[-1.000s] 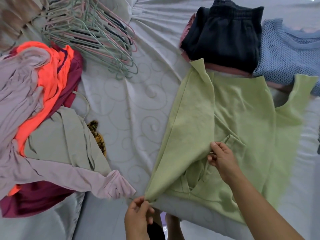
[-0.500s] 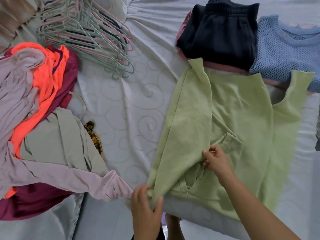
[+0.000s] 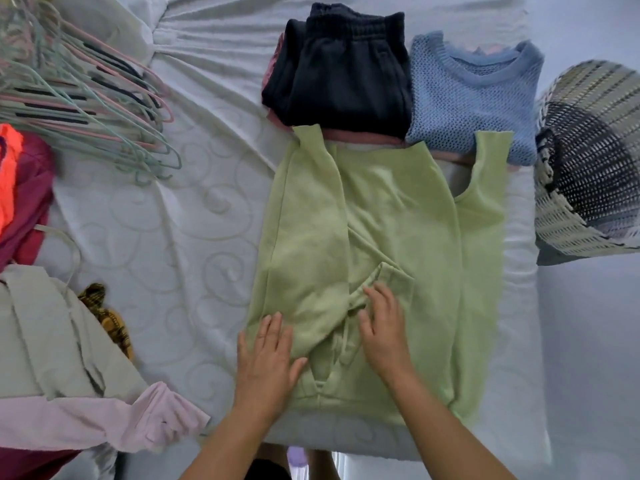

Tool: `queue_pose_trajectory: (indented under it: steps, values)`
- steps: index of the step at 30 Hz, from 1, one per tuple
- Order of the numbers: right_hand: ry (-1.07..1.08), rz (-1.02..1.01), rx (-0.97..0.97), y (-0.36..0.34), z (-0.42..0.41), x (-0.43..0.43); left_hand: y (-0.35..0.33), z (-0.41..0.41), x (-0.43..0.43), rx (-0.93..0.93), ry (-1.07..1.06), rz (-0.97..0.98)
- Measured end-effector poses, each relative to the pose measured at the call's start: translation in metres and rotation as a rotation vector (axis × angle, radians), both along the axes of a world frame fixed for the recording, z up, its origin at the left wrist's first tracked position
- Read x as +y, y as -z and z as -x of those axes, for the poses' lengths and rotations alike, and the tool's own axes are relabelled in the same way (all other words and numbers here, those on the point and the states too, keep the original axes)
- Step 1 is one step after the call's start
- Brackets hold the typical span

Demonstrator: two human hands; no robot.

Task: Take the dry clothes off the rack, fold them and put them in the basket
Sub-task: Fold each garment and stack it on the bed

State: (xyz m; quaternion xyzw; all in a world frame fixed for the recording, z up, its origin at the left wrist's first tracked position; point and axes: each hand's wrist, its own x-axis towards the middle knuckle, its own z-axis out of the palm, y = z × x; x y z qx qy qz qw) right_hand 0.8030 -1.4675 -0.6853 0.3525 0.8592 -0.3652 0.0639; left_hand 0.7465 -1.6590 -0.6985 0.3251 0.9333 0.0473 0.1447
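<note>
Woven basket (image 3: pixel 568 233) partly beyond right edge

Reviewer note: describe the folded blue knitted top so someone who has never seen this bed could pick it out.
On the white quilted bed sheet, look to the far side, between the folded dark navy trousers and the pale woven basket at the right. The folded light blue sweater lies there. Alone among its neighbours, it has an open mesh knit and a ribbed round collar.
</note>
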Motion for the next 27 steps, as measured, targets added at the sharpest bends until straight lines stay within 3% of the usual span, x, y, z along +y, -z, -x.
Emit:
queue_pose_trajectory:
  steps: [4, 8, 11, 14, 16, 17, 20, 23, 25, 27]
  values:
    - [0.523, -0.125, -0.153, 0.000, -0.050, 0.052, -0.008, -0.014, 0.018, -0.005, 0.083, -0.251]
    - [0.718, 0.137, -0.160, -0.006, -0.073, 0.076, -0.013, -0.021, 0.049, -0.262, 0.001, -0.332]
    - [0.554, 0.165, -0.057, -0.014, -0.065, 0.069, -0.031, -0.016, 0.083, -0.447, -0.090, -0.391]
    - [0.227, 0.108, 0.072, -0.020, -0.047, 0.047, -0.048, -0.004, 0.131, -0.652, -0.161, -0.532]
    - [-0.005, 0.109, 0.059, -0.016, -0.042, 0.036, -0.048, 0.007, 0.159, -0.795, -0.308, -0.587]
    - [-0.024, 0.108, 0.038, -0.014, -0.042, 0.036, -0.045, 0.011, 0.170, -0.832, -0.368, -0.539]
    - [0.206, 0.004, 0.053, -0.017, -0.049, 0.053, -0.035, 0.014, 0.186, -0.697, -0.271, -0.255]
    - [0.521, -0.130, -0.077, -0.010, -0.065, 0.088, -0.031, 0.016, 0.196, -0.520, -0.235, -0.197]
    - [0.840, 0.093, -0.179, -0.006, -0.071, 0.110, -0.025, 0.019, 0.199, -0.298, -0.008, -0.161]
    - [1.002, 0.366, -0.075, -0.002, -0.073, 0.123, -0.015, 0.020, 0.201, -0.113, 0.247, -0.222]
